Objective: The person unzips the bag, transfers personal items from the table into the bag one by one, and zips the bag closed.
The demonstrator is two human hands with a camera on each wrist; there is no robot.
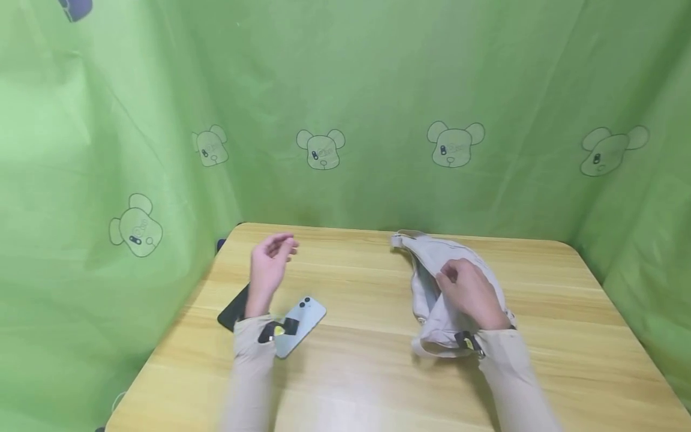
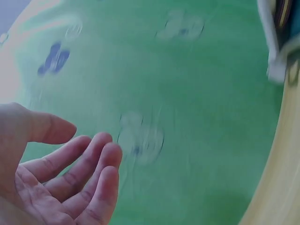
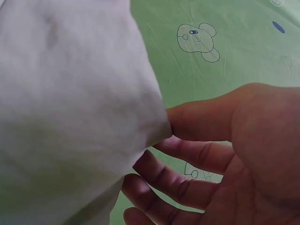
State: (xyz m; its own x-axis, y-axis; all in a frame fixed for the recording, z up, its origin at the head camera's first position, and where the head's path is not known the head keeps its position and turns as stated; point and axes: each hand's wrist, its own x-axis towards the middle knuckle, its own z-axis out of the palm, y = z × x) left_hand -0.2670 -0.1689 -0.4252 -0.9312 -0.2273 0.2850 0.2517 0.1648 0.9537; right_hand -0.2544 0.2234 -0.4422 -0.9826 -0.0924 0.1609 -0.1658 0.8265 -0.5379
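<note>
A pale, whitish fabric bag (image 1: pixel 434 252) lies on the right half of the table with its mouth gaping. My right hand (image 1: pixel 468 291) pinches the edge of that mouth between thumb and fingers; in the right wrist view the bag's cloth (image 3: pixel 79 112) fills the left side, its corner caught at the thumb. My left hand (image 1: pixel 270 261) is held above the table at the left, holding nothing, its fingers (image 2: pixel 101 187) loosely bent. Below the left wrist lie a light blue phone (image 1: pixel 305 321), camera side up, and a black flat object (image 1: pixel 234 309) partly hidden by the forearm.
The wooden table (image 1: pixel 356 372) has rounded far corners. A green curtain (image 1: pixel 378 78) with bear-head drawings hangs behind it and along both sides. Part of the bag's opening (image 2: pixel 281 51), with something dark inside, shows at the left wrist view's right edge.
</note>
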